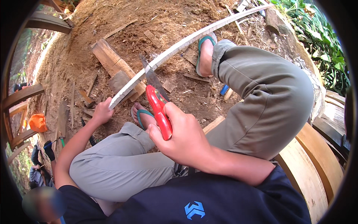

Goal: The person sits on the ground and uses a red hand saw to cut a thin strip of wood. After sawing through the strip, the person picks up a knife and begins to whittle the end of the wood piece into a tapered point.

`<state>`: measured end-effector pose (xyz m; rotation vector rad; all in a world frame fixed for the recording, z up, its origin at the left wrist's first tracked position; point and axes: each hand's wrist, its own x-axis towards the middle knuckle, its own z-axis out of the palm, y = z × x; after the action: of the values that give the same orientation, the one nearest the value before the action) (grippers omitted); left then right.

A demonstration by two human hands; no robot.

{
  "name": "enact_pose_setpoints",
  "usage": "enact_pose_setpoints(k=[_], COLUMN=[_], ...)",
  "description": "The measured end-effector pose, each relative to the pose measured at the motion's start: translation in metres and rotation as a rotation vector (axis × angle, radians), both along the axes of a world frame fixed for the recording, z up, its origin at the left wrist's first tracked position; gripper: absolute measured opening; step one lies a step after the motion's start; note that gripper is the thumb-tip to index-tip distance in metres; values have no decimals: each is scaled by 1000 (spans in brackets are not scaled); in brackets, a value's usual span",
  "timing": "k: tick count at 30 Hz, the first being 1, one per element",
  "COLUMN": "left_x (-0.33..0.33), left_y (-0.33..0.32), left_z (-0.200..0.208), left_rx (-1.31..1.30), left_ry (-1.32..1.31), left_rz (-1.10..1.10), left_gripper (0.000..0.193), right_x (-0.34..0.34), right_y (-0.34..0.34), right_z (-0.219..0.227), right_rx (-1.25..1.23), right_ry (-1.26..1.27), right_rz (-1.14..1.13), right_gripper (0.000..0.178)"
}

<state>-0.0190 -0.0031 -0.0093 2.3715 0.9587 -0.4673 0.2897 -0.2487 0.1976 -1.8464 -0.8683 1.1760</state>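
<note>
My right hand (pixel 182 138) grips the red handle of a hand saw (pixel 158 106). Its dark blade (pixel 151 74) crosses a long pale strip of wood (pixel 175 48) that runs from lower left to upper right. My left hand (pixel 101 112) holds the near end of that strip against a wooden block (pixel 113 65) lying on the dirt. I sit with both legs forward in grey-green trousers. One foot in a teal sandal (pixel 143 117) rests beside the saw handle, the other sandalled foot (pixel 205 52) is close to the strip farther along.
Sawdust-covered dirt is littered with wood offcuts and splinters. Curved wooden pieces (pixel 317 160) lie at my right, more curved frames (pixel 22 97) at the left edge. An orange bag (pixel 37 122) sits at the left. Green plants (pixel 320 41) grow at the upper right. Another person (pixel 39 164) crouches lower left.
</note>
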Motion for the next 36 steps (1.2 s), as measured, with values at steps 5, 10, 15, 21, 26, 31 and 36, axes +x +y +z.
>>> enact_pose_setpoints(k=[5, 10, 15, 21, 26, 31, 36], left_x=[3, -33, -50, -53, -57, -65, -63], left_y=[-11, -33, -33, -37, -32, -22, -10], left_z=[23, 21, 17, 14, 8, -3, 2], left_rx=[20, -4, 11, -53, -50, 61, 126], left_ry=[-26, 55, 89, 131, 172, 135, 170], left_rz=[-13, 2, -10, 38, 33, 27, 16], left_gripper=[32, 33, 36, 41, 48, 60, 59], right_x=[1, -7, -17, -23, -22, -22, -23], right_y=[-13, -20, -24, -27, -29, -29, -29], right_z=[14, 23, 15, 16, 22, 17, 17], right_rx=[28, -30, -15, 36, 6, 38, 23], right_ry=[80, 95, 106, 90, 82, 71, 132], right_rz=[-59, 62, 130, 128, 172, 172, 173], right_gripper=[24, 23, 28, 26, 26, 26, 27])
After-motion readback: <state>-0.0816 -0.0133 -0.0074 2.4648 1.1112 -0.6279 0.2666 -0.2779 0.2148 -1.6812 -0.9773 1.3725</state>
